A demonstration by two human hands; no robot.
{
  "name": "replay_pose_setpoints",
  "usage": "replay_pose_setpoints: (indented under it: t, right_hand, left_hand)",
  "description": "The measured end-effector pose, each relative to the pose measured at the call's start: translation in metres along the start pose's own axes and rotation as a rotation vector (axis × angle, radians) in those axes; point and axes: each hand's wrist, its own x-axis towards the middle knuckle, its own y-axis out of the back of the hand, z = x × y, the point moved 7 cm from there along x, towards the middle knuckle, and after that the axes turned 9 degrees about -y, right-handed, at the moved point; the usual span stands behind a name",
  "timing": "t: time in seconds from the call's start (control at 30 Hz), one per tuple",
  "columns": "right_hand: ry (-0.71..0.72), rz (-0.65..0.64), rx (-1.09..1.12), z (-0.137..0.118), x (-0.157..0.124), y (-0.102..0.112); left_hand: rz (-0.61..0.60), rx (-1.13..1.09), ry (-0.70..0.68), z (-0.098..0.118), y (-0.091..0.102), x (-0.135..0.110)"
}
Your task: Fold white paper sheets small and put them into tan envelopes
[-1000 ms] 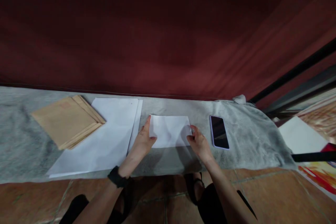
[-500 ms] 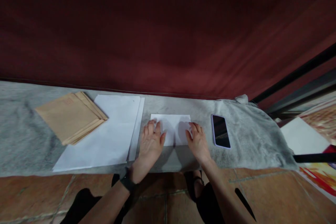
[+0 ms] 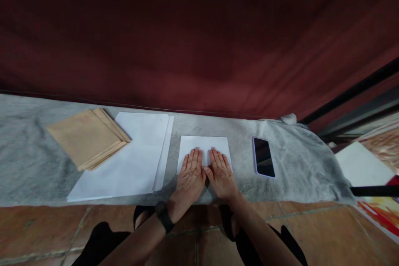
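Observation:
A small white sheet of paper point(image 3: 204, 142), perhaps folded, lies on the grey cloth in front of me. Flat on its left half rests my left hand point(image 3: 191, 173), fingers stretched out and a dark band on the wrist. My right hand point(image 3: 220, 174) presses flat on the right half, fingers straight. The two thumbs meet or nearly meet near the paper's lower edge. Both palms cover that lower edge in part. Neither hand grips anything.
To the left, several brown envelopes point(image 3: 87, 137) lie partly over a stack of large white sheets point(image 3: 137, 158). A phone point(image 3: 264, 157) in a pale purple case is on the right. The grey cloth point(image 3: 299, 162) covers the narrow surface; a dark red curtain point(image 3: 199, 50) hangs behind it.
Both hands have moved inward towards each other and come down flat on the small paper. Earlier they were apart, fingers curved at its left and right sides.

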Motion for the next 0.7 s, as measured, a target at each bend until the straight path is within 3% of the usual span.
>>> replay_pose_setpoints:
  t: [0.27, 0.47, 0.6, 0.7]
  right_hand:
    - [-0.078, 0.155, -0.078, 0.032, -0.005, 0.003]
    - [-0.166, 0.233, -0.018, 0.052, -0.007, 0.011]
    - [-0.241, 0.269, 0.061, 0.052, 0.009, 0.027]
    - [-0.196, 0.180, 0.129, 0.034, 0.029, 0.028]
  left_hand:
    - [0.072, -0.046, 0.105, -0.020, 0.011, -0.005]
    - [0.106, -0.063, 0.148, -0.032, 0.023, -0.010]
    - [0.085, -0.084, 0.127, -0.027, 0.023, 0.010]
    - [0.018, -0.071, 0.037, -0.015, 0.011, 0.032]
